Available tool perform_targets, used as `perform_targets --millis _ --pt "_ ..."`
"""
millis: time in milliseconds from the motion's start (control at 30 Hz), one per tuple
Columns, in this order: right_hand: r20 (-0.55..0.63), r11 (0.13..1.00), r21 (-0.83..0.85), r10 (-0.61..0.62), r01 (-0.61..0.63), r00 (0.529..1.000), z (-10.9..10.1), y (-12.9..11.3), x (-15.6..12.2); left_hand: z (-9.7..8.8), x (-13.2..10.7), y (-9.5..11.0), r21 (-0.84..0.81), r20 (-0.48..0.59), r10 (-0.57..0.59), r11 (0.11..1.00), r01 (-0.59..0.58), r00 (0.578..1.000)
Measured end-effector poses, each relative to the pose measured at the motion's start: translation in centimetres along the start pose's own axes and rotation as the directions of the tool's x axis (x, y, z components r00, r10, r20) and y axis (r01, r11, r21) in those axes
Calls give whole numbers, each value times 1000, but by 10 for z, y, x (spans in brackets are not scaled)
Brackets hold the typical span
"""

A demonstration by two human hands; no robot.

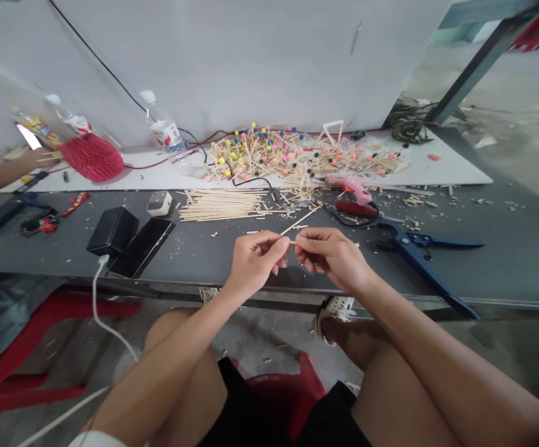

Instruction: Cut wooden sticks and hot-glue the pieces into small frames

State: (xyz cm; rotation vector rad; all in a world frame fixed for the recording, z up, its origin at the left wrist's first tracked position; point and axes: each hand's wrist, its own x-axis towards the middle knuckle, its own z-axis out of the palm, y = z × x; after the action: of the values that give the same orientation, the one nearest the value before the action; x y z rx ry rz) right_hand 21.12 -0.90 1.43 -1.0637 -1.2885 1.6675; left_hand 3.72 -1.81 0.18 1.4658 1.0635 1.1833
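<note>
My left hand (259, 259) and my right hand (332, 256) meet over the front of the grey table. Both pinch a short piece of thin wooden stick (292, 243), which shows between the fingertips; its ends are hidden. A longer wooden stick (301, 220) slants up and right from just behind the left fingertips; whether that hand touches it I cannot tell. Behind my hands lies a row of loose wooden sticks (223, 205). To the right are a pink glue gun (351, 186), a red-handled tool (357, 209) and blue-handled cutters (418, 254).
Small stick assemblies with coloured balls (260, 152) are heaped at the back. On the left are a black power block (112, 231), a phone (143, 247) and a small white box (159, 203). Another person's hand (34, 161) is near a red fan-like object (91, 157). Bottles (161, 127) stand behind.
</note>
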Motion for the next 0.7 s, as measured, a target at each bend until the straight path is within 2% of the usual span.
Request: perform_targets --millis 200,333,433,567,633,700 --pt "-222 994 -65 -96 83 970 10 -1 -4 8 -3 1 42 -74 51 998 -48 996" --pt "-234 996 81 -26 46 972 8 0 -6 10 -5 6 25 -79 115 993 -114 990" --pt "-318 993 104 -22 58 948 -4 2 -3 6 -4 11 6 -137 148 989 -148 979" --pt "-385 985 -83 -169 149 907 -23 5 4 -2 1 10 -77 -189 182 977 -199 965" --pt "-380 964 -189 -248 188 891 -28 6 8 -2 3 7 -133 -165 152 976 -175 975" --pt "-358 939 -300 -276 170 892 -29 7 13 -1 4 3 -185 -126 107 974 -129 986"
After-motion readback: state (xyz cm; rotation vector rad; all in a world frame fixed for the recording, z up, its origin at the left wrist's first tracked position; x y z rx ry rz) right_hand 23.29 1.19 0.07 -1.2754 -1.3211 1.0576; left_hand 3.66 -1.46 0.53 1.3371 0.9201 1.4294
